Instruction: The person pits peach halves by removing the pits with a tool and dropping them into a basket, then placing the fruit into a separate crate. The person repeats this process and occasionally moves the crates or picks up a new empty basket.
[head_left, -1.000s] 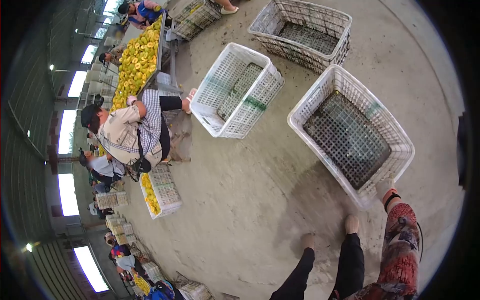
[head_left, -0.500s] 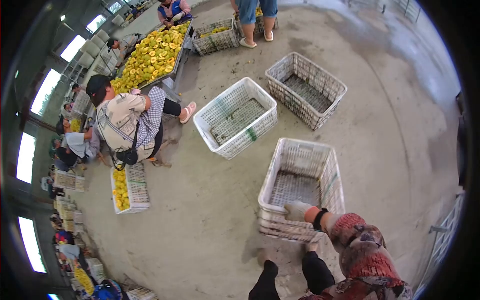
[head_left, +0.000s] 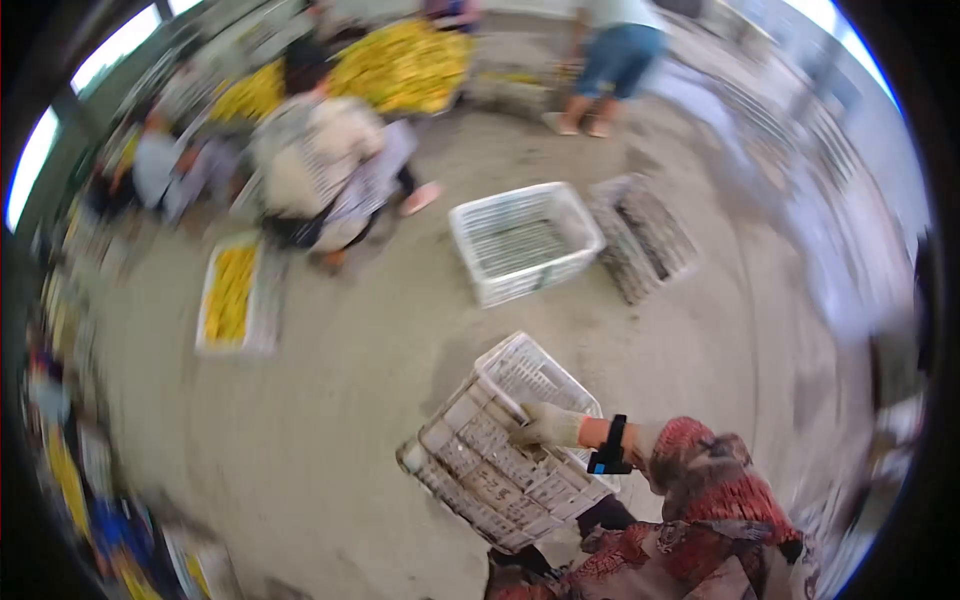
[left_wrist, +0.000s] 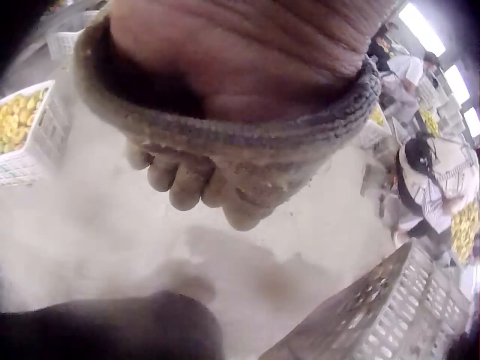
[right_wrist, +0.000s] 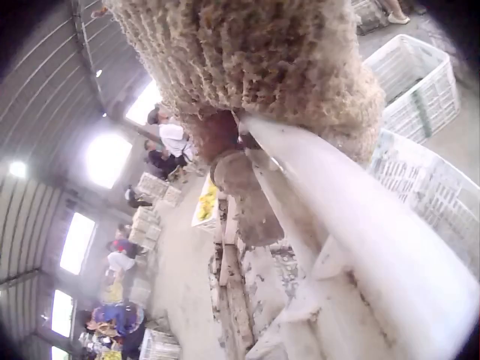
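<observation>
1. Concrete floor (head_left: 340,430): spreading under all; white crate (head_left: 540,276) & dirty crate (head_left: 620,255) standing adj., beyond work.
2. Held crate (head_left: 500,465), qty 1: leaning tilted by person's legs (head_left: 605,513), under R hand; floor contact: can't tell.
3. R hand (head_left: 548,425), gloved: gripping rim (right_wrist: 375,232), fingers wrapping it.
4. L hand (left_wrist: 202,169), gloved: hanging free, fingers loosely bent, holding nothing.
5. Handling, est.: keeping full grip on rim, keeping low corner clear of legs; adding L hand prob. steadying tilt.
</observation>
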